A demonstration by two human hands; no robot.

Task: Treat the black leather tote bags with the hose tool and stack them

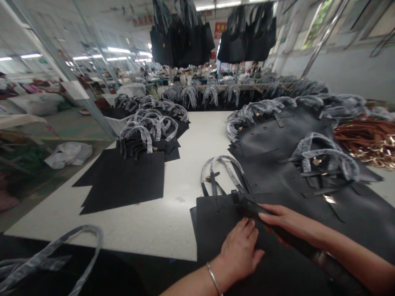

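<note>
The left hand (239, 253) lies flat on a black leather bag (216, 226), just beside the right hand (286, 222), whose fingers (271, 213) rest over a thick black strip (248, 205); whether they grip it, I cannot tell. The bag's plastic-wrapped handles (220, 172) stretch ahead of the hands across a white table (123, 230). Finished-looking piles of bags (129, 181) sit ahead-left, more (277, 139) ahead-right, and brown straps (367, 137) lie farther right.

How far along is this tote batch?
Done-looking: stacked black tote panels with plastic-wrapped handles on the far left of the white table. In hand: left hand presses a black panel, right hand grips a dark strip on it. Still out: a loose wrapped handle nearby and a brown strap pile.
</note>
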